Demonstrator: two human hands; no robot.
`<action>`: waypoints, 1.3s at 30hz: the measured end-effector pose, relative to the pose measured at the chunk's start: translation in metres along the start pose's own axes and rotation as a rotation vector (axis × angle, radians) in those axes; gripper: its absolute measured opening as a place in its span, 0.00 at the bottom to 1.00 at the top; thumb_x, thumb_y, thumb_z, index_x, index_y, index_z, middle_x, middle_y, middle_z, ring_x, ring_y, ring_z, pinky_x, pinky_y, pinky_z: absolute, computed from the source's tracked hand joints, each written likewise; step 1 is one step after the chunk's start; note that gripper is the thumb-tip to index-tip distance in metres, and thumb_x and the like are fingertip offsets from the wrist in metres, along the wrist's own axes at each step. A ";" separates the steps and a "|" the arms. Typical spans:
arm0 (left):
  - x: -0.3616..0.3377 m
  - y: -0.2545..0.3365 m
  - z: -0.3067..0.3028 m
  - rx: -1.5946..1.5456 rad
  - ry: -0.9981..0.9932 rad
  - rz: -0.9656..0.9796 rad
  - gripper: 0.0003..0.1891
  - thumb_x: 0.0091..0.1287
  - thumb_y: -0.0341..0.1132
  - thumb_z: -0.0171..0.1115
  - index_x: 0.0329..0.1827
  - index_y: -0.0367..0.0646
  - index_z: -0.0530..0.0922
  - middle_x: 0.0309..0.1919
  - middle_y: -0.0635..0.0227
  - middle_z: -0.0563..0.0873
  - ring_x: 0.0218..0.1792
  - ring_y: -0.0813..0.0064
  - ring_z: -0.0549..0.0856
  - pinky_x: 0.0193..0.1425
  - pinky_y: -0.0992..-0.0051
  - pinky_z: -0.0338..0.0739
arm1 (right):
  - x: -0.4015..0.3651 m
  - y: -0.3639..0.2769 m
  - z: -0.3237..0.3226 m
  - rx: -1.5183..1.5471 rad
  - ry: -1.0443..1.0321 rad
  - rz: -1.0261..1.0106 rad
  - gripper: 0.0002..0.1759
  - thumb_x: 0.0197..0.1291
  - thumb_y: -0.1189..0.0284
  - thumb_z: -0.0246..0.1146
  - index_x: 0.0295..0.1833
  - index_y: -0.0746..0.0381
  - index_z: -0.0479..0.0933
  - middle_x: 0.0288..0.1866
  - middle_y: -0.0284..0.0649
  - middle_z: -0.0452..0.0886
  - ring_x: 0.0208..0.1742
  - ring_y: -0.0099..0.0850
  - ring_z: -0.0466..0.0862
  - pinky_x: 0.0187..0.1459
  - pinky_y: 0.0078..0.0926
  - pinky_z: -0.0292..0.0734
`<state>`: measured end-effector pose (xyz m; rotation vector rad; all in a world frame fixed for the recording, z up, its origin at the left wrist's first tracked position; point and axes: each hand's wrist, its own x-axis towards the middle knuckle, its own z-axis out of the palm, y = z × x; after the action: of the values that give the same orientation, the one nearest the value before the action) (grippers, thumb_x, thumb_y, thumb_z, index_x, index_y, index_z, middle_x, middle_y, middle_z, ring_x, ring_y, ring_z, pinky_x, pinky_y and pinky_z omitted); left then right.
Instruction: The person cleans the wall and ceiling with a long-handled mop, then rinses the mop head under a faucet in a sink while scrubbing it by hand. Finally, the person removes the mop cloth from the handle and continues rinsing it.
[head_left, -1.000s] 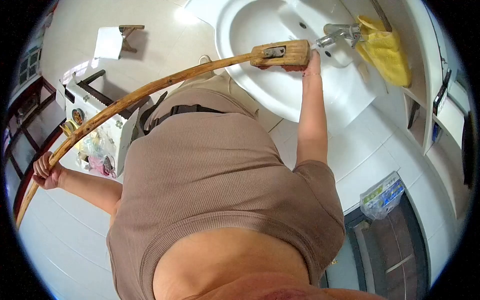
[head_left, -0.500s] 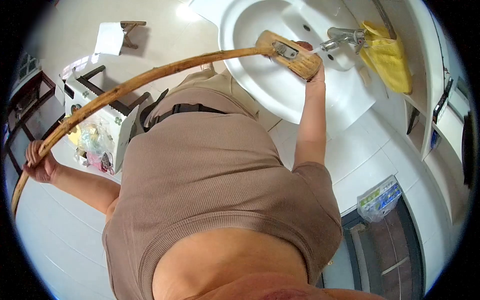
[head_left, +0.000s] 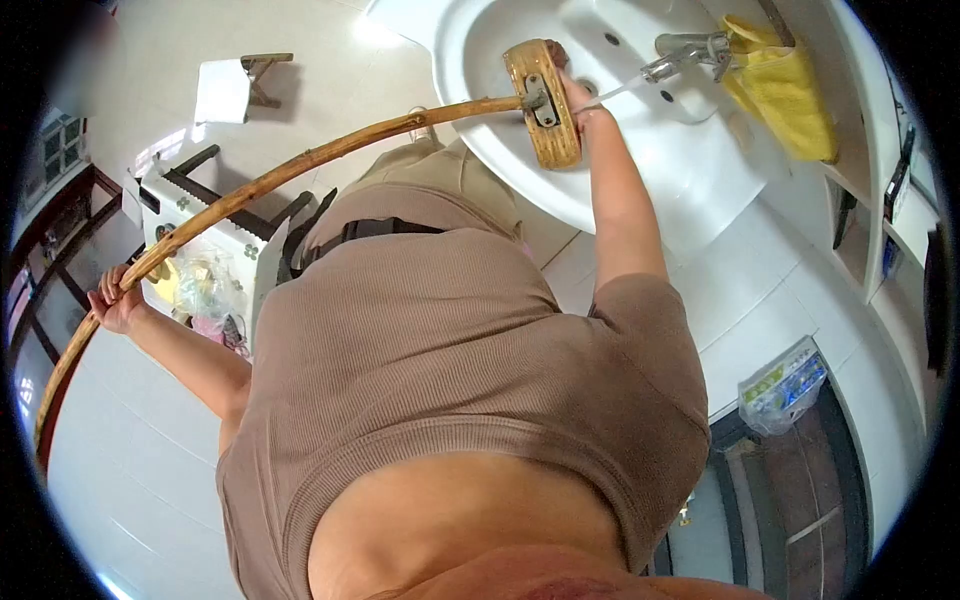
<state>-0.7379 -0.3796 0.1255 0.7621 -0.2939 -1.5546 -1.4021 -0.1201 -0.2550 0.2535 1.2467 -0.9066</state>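
Note:
My left hand (head_left: pixel 117 300) is closed around the long wooden handle (head_left: pixel 290 172) of a tool, out to the left. The handle runs across to a wooden block head (head_left: pixel 545 110), joined to it by a metal bracket (head_left: pixel 540 100). The head is over the white washbasin (head_left: pixel 455 85), standing nearly lengthwise; its underside is hidden. My right hand (head_left: pixel 578 92) grips the block along its far side, its fingers partly hidden behind it. Water runs from the metal tap (head_left: pixel 680 58) onto my right hand and wrist.
A yellow towel (head_left: pixel 785 100) hangs beside the tap. On the floor stands a folding stool (head_left: pixel 225 90) with a white seat. To the left, a white stand (head_left: pixel 262 240) bears plastic bags (head_left: pixel 205 285). A plastic-wrapped pack (head_left: pixel 785 385) is at the lower right.
The block head has turned from slanting to nearly upright and moved left. My right hand has shifted to its side, and my left hand has moved up and right with the handle.

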 end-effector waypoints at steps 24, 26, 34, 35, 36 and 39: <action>-0.041 -0.050 0.049 -0.163 -0.758 0.100 0.17 0.48 0.29 0.63 0.11 0.54 0.63 0.05 0.85 0.67 0.07 0.92 0.67 0.16 0.90 0.64 | -0.030 -0.060 0.006 0.252 -0.203 -0.363 0.27 0.62 0.54 0.48 0.56 0.64 0.68 0.50 0.45 0.76 0.50 0.38 0.77 0.53 0.40 0.71; -0.051 -0.057 0.054 -0.182 -0.814 0.122 0.17 0.48 0.29 0.64 0.11 0.54 0.64 0.05 0.85 0.67 0.07 0.93 0.67 0.15 0.91 0.65 | -0.022 -0.066 -0.011 0.404 -0.386 -0.357 0.28 0.61 0.54 0.49 0.58 0.64 0.66 0.51 0.49 0.75 0.52 0.46 0.75 0.54 0.47 0.70; -0.061 -0.050 0.049 -0.190 -0.830 0.136 0.18 0.50 0.30 0.64 0.11 0.54 0.62 0.05 0.85 0.67 0.07 0.93 0.66 0.15 0.91 0.63 | -0.036 -0.076 0.019 0.324 -0.396 -0.272 0.20 0.57 0.57 0.56 0.45 0.63 0.71 0.36 0.48 0.80 0.39 0.45 0.80 0.41 0.43 0.76; -0.059 -0.048 0.045 -0.190 -0.830 0.136 0.18 0.50 0.30 0.64 0.11 0.54 0.62 0.05 0.85 0.67 0.07 0.93 0.66 0.15 0.91 0.63 | -0.030 -0.075 0.014 0.324 -0.397 -0.272 0.20 0.57 0.57 0.56 0.45 0.63 0.71 0.36 0.48 0.80 0.39 0.45 0.80 0.41 0.43 0.76; -0.061 -0.051 0.043 -0.204 -0.834 0.144 0.18 0.50 0.30 0.64 0.11 0.54 0.62 0.05 0.85 0.66 0.07 0.93 0.66 0.14 0.91 0.63 | -0.024 -0.074 0.006 0.344 -0.429 -0.235 0.21 0.57 0.57 0.55 0.46 0.64 0.71 0.38 0.50 0.79 0.40 0.45 0.80 0.43 0.44 0.76; -0.068 -0.055 0.044 -0.206 -0.828 0.160 0.18 0.50 0.30 0.63 0.12 0.54 0.62 0.05 0.85 0.66 0.07 0.93 0.66 0.14 0.90 0.63 | -0.033 -0.066 -0.004 0.387 -0.425 -0.223 0.24 0.59 0.55 0.52 0.48 0.65 0.71 0.41 0.52 0.78 0.42 0.46 0.79 0.45 0.46 0.75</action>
<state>-0.8107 -0.3174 0.1445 -0.1017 -0.7631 -1.6488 -1.4528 -0.1447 -0.2079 0.2142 0.7087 -1.3184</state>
